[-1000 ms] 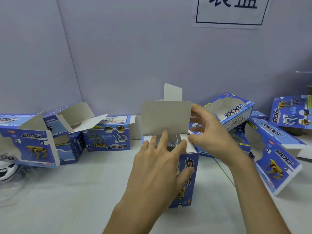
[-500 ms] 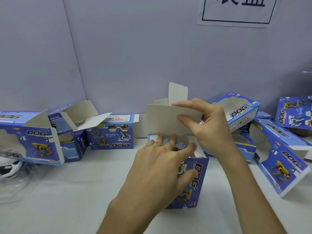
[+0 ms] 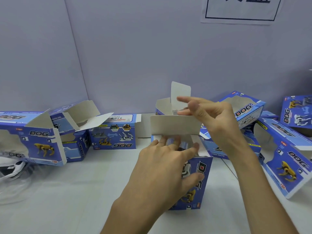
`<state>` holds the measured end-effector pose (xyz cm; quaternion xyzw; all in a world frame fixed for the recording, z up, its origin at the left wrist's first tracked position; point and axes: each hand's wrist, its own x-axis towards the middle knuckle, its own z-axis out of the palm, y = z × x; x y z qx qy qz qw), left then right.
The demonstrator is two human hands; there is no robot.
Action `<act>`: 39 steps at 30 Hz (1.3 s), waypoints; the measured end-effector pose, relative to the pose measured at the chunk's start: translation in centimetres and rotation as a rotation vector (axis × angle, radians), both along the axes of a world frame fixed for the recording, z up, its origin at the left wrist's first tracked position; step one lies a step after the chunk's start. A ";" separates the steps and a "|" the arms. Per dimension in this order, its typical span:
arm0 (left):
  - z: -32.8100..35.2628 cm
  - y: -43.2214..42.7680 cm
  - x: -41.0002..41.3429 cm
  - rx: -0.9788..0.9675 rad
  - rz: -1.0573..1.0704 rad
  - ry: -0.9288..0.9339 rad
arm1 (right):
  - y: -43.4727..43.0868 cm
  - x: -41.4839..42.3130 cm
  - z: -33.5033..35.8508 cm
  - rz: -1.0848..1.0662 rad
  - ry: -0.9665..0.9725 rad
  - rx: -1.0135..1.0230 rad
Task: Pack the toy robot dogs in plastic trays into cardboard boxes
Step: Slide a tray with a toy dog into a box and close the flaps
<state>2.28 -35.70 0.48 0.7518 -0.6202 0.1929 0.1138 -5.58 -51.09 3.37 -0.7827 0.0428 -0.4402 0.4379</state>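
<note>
Blue box half hidden by left hand, contents unclear

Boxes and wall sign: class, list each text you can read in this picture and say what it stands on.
"DOG": held box, beside the left hand.
"DOG" and "TOP": left box.
"DOG", upside down: back box; its white label is too small to read.
"DOG" and "TOP": right box.
"DOG": tilted box behind the right hand.
Wall sign: characters cut off, unreadable.
</note>
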 end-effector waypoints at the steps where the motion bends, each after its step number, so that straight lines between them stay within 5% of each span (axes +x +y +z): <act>1: 0.0 0.2 -0.1 0.014 0.007 -0.012 | 0.1 -0.1 0.1 0.019 0.026 0.025; 9: -0.1 0.2 0.0 -0.029 -0.016 -0.020 | 0.0 -0.1 0.6 0.033 0.147 0.314; 18: -0.3 0.3 -0.1 -0.055 -0.018 -0.050 | -0.5 -0.9 0.6 0.083 0.205 0.336; 23: 0.0 0.4 0.0 -0.038 -0.026 -0.020 | -0.1 -0.5 0.2 -0.069 0.102 0.139; 28: 0.4 0.3 -0.1 -0.052 -0.061 0.003 | 0.9 -1.6 1.3 -0.013 0.174 -0.065; 39: 0.9 0.9 -0.8 -0.053 -0.075 0.016 | 3.3 -0.9 2.2 -0.298 0.221 -0.334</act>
